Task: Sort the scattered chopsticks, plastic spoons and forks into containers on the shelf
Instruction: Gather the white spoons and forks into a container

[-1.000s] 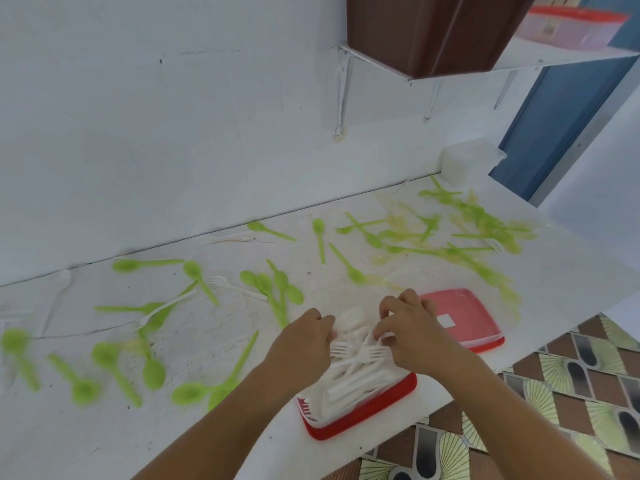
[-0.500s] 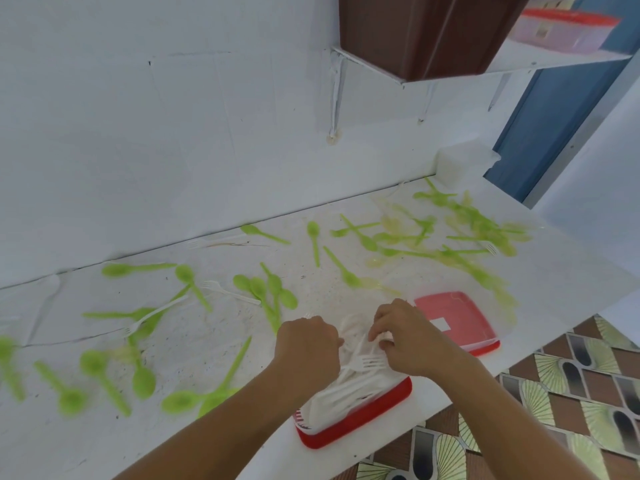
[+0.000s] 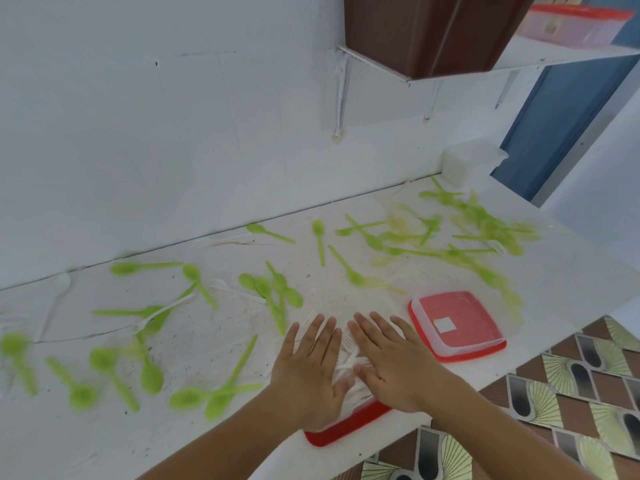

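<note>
A red-rimmed container sits at the counter's front edge, filled with white plastic forks. My left hand and my right hand lie flat on the forks, fingers straight and spread, side by side, covering most of the container. Many green plastic spoons are scattered across the white counter, with a dense pile of green spoons at the far right. A few loose white forks lie among the spoons on the left.
The container's red lid lies on the counter right of my hands. A white tub stands at the back right corner. Above it, a wall shelf carries a brown box and a red-lidded clear container. Patterned floor lies below the counter edge.
Both hands went from curled, gripping the forks in the container, to flat with fingers spread on top of them. The view has shifted slightly.
</note>
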{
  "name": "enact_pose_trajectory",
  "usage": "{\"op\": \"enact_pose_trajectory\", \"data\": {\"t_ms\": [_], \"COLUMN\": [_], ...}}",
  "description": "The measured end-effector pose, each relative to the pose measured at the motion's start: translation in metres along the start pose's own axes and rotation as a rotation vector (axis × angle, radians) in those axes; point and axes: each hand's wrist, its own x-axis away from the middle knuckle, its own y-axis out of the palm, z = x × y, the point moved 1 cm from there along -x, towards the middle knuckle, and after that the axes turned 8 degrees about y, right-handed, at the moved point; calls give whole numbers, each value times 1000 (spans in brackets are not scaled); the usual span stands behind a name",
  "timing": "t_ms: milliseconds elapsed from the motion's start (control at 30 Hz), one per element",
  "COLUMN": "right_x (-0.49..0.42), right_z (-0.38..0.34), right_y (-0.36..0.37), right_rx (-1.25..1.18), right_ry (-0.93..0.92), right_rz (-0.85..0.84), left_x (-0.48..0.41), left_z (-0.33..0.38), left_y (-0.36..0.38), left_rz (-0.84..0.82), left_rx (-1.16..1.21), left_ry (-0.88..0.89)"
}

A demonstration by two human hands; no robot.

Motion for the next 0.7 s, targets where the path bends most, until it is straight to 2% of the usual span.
{"op": "enact_pose_trajectory", "data": {"t_ms": [67,133,200,267,333,433,567,633,700], "right_x": [-2,-1,0,3,2,-2,-6,-9,-12], "right_z": [-2,0,6,9,11,8,5,-2,-12], "right_y": [-5,-12,-11,-6,-1,-6,-14,-29,-51], "right_rx": [29,2,-12,57,65,81,119,85,48], "right_ry": [1,-15,-32,-7,-3,24,89,125,136], "right_rz": [-62,-87,19,57,3,-134,-193,-146,37], "left_x": [1,8,19,30,34,29,25,31,38], "left_z": [-1,-3,-7,-9,-9,-9,-9,-14,-23], "left_y": [1,6,15,18,17,3,-2,-5,-14], "left_rz": [3,78,174,187,154,-22,-40,3,83], "left_rx": [-19,24,56,90,49,-23,24,131,304], "left_ry": [-2,19,11,-30,-57,-75,-40,24,73]}}
